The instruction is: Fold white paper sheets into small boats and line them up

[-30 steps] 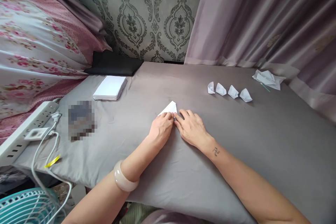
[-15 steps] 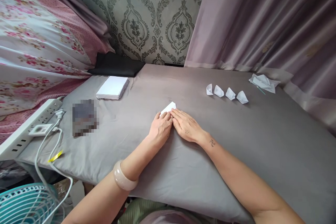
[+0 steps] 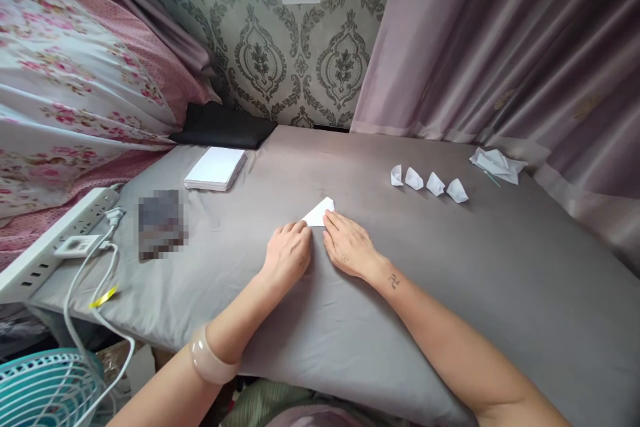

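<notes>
Lying flat on the grey cloth of the worktop [image 3: 500,267], in front of the person, a small folded white paper [image 3: 319,213] shows a slanting upper edge and a straight lower edge. Its left end goes under the bent fingers of the left hand [image 3: 287,250]; the thumb is hidden, so I cannot tell if this grip pinches the paper or only presses it. The right hand [image 3: 349,243] has its fingers almost straight and close together, with the fingertips resting on the right part of the paper; its grip is extended and does not close around anything. A pale bangle [image 3: 206,361] is on the left forearm. Farther to the right, four folded paper pieces [image 3: 414,178] make a slanting row, near one another but apart. Beyond them lies a heap of white papers [image 3: 495,162], with a thin greenish stick [image 3: 492,178] just beside it. On the left side, a stack of white paper [image 3: 215,165] lies near a black item [image 3: 223,125], and closer to the person is a pixelated object [image 3: 161,223] that cannot be recognised. A white power strip [image 3: 37,257] is at the left edge, above a turquoise fan [image 3: 45,387].
</notes>
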`<state>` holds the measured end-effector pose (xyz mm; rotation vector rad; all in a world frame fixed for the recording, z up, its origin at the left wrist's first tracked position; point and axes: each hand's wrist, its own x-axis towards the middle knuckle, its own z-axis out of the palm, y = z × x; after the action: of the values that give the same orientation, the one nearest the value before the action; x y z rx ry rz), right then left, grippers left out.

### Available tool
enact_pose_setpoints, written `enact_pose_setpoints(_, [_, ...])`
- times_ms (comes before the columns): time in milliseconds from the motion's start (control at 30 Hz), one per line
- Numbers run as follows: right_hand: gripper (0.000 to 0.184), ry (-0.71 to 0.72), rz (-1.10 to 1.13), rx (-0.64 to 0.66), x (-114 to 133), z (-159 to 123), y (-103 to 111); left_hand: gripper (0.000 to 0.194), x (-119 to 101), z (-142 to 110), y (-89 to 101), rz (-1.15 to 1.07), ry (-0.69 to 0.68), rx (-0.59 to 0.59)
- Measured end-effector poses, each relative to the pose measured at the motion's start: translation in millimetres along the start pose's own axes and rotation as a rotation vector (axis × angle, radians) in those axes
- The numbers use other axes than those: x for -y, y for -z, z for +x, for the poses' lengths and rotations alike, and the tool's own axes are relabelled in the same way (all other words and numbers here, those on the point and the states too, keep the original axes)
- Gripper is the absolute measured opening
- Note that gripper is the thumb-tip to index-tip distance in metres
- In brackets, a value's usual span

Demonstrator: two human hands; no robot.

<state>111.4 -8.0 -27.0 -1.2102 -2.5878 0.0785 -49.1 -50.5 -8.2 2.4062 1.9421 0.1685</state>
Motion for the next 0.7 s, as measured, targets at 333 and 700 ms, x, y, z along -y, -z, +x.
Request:
enact_pose_setpoints(333, [0.033, -0.021, 0.069, 0.057, -11.6, 28.5, 17.7, 0.021, 18.7, 47.4, -22.5, -0.366, 0.286, -0.096])
enact_pose_setpoints(700, [0.063, -0.011, 0.266, 0.416, -51.9, 79.2, 36.3, 0.020, 23.3, 58.0, -3.1, -0.666, 0.353, 0.111])
